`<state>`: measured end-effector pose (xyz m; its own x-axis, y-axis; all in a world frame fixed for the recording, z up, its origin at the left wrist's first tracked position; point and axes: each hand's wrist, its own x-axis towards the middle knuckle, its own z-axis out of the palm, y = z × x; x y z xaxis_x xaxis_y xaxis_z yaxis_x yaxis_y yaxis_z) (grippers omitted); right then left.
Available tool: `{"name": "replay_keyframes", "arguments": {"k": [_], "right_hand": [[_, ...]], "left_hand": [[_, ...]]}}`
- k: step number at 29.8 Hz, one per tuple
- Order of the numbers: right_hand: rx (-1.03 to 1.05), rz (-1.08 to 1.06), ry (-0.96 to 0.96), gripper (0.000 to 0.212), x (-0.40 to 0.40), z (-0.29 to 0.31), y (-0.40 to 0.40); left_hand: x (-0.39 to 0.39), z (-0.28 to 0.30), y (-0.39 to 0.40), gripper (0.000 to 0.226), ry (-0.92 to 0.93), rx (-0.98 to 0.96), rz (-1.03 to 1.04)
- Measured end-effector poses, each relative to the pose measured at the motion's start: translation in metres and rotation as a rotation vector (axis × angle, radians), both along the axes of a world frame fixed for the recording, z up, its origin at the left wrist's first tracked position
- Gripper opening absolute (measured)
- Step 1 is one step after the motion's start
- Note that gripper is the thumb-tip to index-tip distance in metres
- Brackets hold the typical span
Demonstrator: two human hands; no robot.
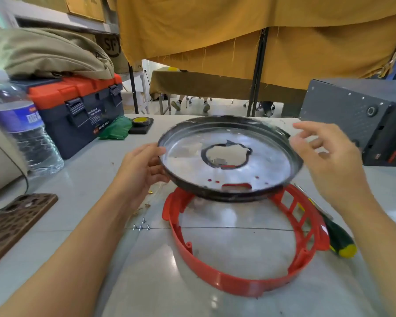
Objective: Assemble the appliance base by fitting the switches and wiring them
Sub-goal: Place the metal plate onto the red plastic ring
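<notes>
A round metal pan [229, 156] with a dark rim and a large hole in its middle is tilted above the table, blurred by motion. My left hand [140, 170] grips its left rim, thumb on top. My right hand [329, 161] hovers just off its right rim with fingers spread and relaxed, holding nothing. Below the pan lies a red plastic ring-shaped base [238, 282] on the table, its far edge hidden under the pan. Several small screws [141, 226] lie left of the red base. A screwdriver with a green and yellow handle [341, 242] lies at the base's right side.
A water bottle [21, 124] and a blue and orange toolbox [82, 108] stand at the left, with tape [141, 121] and a green bag [116, 130] behind. A dark metal box [361, 120] stands at the right. A brown patterned phone case [12, 223] lies front left.
</notes>
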<state>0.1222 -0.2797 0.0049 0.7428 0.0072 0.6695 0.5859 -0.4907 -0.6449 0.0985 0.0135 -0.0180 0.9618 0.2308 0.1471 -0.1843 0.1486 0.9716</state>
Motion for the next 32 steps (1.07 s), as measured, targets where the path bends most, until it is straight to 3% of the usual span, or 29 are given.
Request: {"name": "replay_keyframes", "arguments": {"k": [4,7,9,16,28,32], "right_hand": [[0.198,-0.009,0.313,0.021,0.013,-0.003,-0.014],[0.127,0.054,0.477,0.018,0.016,-0.005,-0.022],[0.059,0.094,0.522,0.004,0.017,-0.006,-0.024],[0.033,0.049,0.439,0.024,0.015,-0.003,-0.022],[0.148,0.054,0.471,0.014,0.011,0.001,-0.015],[0.202,0.099,0.518,0.012,0.008,0.003,-0.014]], "left_hand": [[-0.010,0.004,-0.004,0.017,-0.036,0.108,-0.188],[-0.013,0.006,-0.001,0.049,-0.018,0.135,-0.250],[-0.016,0.008,0.001,0.054,-0.031,0.149,-0.289],[-0.020,0.009,0.006,0.060,-0.057,0.212,-0.374],[-0.021,0.011,-0.009,0.017,-0.030,0.277,-0.198],[-0.022,0.010,-0.014,0.034,-0.014,0.206,-0.077]]}}
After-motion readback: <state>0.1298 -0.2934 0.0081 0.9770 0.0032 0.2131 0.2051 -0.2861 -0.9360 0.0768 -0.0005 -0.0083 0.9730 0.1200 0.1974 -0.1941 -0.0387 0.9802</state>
